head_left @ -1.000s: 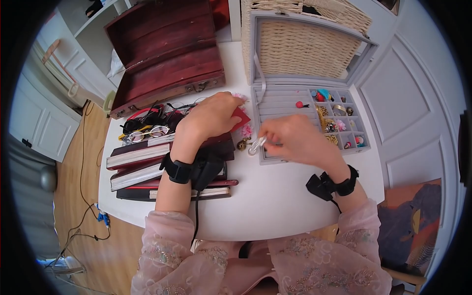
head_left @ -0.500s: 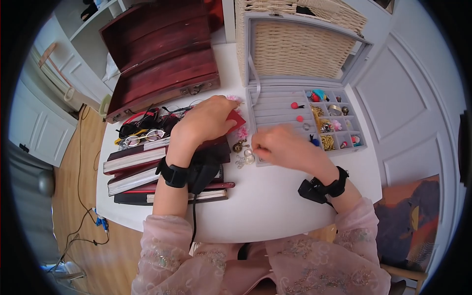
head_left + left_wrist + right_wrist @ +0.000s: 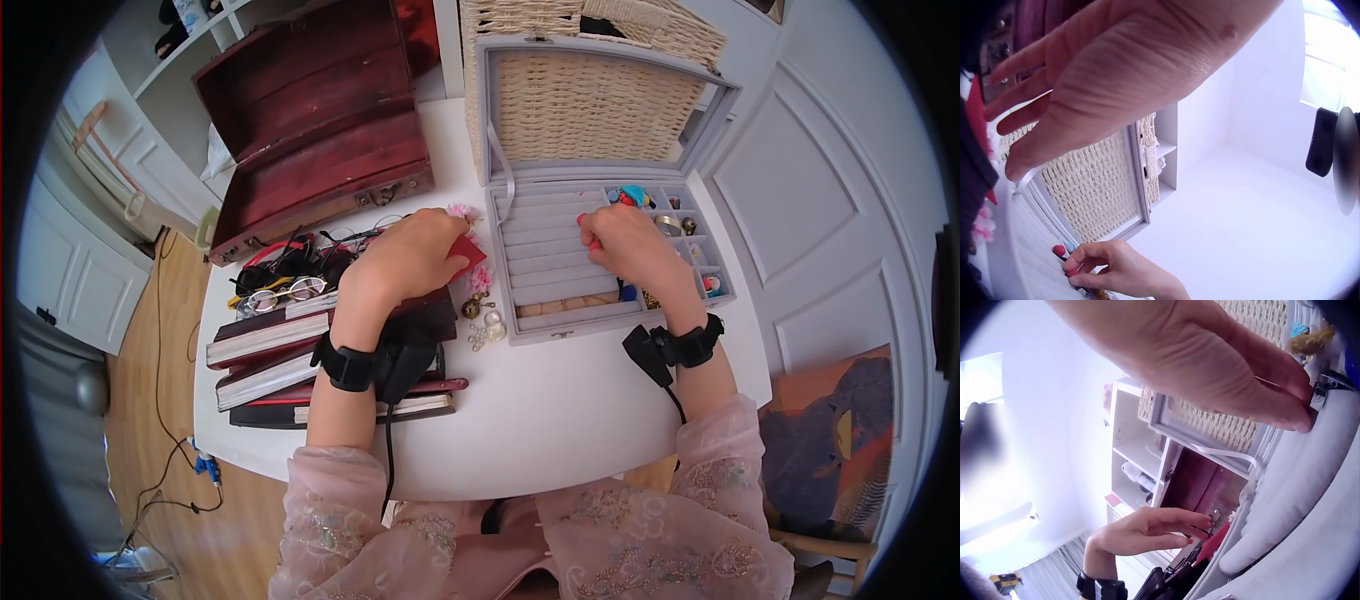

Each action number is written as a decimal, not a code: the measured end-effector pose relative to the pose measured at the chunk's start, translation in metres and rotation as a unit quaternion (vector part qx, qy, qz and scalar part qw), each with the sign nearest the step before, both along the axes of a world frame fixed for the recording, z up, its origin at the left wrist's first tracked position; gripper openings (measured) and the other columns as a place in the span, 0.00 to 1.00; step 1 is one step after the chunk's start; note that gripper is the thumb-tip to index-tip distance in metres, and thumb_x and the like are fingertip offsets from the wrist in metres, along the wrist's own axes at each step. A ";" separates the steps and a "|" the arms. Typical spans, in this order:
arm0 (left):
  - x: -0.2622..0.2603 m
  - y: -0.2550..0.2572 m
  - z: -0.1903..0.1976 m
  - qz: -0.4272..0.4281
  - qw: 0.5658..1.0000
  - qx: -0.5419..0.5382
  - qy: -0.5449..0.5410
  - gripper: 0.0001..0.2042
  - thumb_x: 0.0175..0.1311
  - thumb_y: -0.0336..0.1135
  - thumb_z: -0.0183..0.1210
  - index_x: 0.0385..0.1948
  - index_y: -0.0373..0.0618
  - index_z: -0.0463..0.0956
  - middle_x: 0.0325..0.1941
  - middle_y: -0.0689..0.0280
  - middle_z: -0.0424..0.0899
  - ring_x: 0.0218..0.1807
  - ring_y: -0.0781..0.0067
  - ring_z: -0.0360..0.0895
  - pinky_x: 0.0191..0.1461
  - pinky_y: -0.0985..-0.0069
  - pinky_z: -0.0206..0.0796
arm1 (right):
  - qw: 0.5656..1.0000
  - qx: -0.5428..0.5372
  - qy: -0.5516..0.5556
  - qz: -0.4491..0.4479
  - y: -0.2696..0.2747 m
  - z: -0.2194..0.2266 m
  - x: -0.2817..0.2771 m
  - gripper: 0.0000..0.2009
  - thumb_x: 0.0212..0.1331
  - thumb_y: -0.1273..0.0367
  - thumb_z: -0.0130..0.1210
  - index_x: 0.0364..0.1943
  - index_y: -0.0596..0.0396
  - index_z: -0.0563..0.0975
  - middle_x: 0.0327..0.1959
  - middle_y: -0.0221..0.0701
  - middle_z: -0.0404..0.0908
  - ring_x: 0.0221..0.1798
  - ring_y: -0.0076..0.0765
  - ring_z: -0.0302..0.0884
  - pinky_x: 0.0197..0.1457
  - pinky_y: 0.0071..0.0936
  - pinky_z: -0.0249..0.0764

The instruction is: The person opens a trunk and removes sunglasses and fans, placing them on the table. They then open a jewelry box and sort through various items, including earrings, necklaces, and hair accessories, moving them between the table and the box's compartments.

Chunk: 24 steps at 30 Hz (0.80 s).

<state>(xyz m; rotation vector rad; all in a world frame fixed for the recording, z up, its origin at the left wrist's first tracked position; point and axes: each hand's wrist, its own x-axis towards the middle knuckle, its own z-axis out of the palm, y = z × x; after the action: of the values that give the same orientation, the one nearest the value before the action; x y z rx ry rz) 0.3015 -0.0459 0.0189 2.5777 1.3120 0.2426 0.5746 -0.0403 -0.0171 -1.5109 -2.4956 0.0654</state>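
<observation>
My right hand [image 3: 632,250] is over the grey jewellery box [image 3: 535,327]; thumb and fingertips pinch at a small red ball [image 3: 1071,273] with a dark part. A second red ball [image 3: 1059,250] sits just beside it on the padded rolls. Above the dark books [image 3: 270,348], my left hand [image 3: 405,262] hovers with loosely extended fingers, its thumb close to a red card [image 3: 468,255]. Left of the box lie pink flowers [image 3: 480,278], a round brass trinket [image 3: 472,308] and pale, clear beaded jewellery [image 3: 490,328].
An open dark-red wooden case [image 3: 320,165] stands at the back left. Glasses [image 3: 285,293] and sunglasses lie in front of it. The box's lid [image 3: 600,110] leans upright against a wicker basket [image 3: 690,40]. Jewellery fills the right-hand compartments. A wristband cable trails from each forearm.
The right hand set the clear beaded jewellery on the table beside the brass trinket, then moved right to the red balls in the box. The left hand has stayed over the books.
</observation>
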 end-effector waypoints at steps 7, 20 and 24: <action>0.010 -0.004 0.005 -0.025 0.997 0.042 -0.056 0.11 0.53 0.31 0.58 0.37 0.36 0.78 0.35 0.48 0.80 0.42 0.49 0.77 0.47 0.62 0.68 | 0.986 -0.031 0.153 0.055 -0.014 0.026 -0.020 0.06 0.47 0.76 0.59 0.30 0.61 0.75 0.27 0.38 0.80 0.33 0.38 0.80 0.37 0.30 0.74; 0.032 -0.013 0.014 -0.101 0.962 -0.056 -0.246 0.12 0.56 0.35 0.60 0.32 0.33 0.78 0.23 0.51 0.80 0.27 0.56 0.79 0.32 0.69 0.69 | 0.931 -0.083 0.339 0.107 -0.030 0.042 -0.045 0.10 0.47 0.76 0.61 0.33 0.58 0.73 0.33 0.27 0.77 0.37 0.23 0.78 0.40 0.22 0.77; 0.030 -0.012 0.016 -0.091 0.957 -0.091 -0.259 0.11 0.57 0.35 0.59 0.31 0.33 0.78 0.22 0.53 0.80 0.25 0.61 0.79 0.30 0.71 0.69 | 0.918 -0.072 0.368 0.129 -0.030 0.040 -0.047 0.11 0.46 0.76 0.62 0.31 0.59 0.71 0.31 0.30 0.77 0.35 0.28 0.78 0.37 0.24 0.77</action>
<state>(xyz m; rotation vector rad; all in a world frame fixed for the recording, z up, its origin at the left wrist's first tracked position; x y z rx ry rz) 0.3316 -0.0581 0.0351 2.2429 0.8571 0.6736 0.5275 -0.0708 0.0232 -0.9292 -2.0580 0.7300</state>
